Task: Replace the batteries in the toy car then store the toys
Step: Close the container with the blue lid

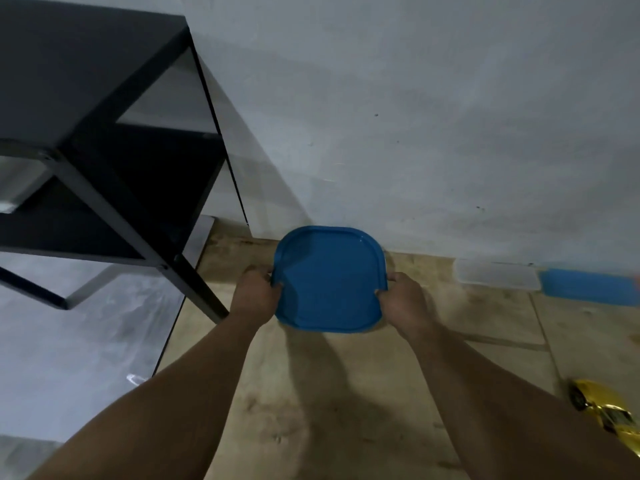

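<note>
Just below the centre of the frame, both hands hold a blue lid [329, 278], a rounded-square plastic cover with a raised rim; whether a container hangs beneath it cannot be told from this angle, since the lid hides whatever is under it. The left hand [256, 296] is closed on the lid's left edge, thumb on top and fingers curled under, and the right hand [403, 301] pinches the right edge the same way, so the lid sits level between the 2 grips. It looks light, thin and somewhat flexible, probably smooth enough to slip if pinched only at a corner, so holding it at the 2 opposite rims, as here, is the sound place; pressed onto a box, it would likely want pushing down along the rim, not in the middle, where it may bow. The yellow toy car [609, 415] lies on the floor at the lower right edge of the frame, well apart from the hands; it appears to be glossy hard plastic, best gripped across its body, not by a wheel. Against the wall at right rest a clear container [498, 273] and a second blue lid [588, 285], just beside each other. A black shelf unit [104, 133] fills the upper left.
</note>
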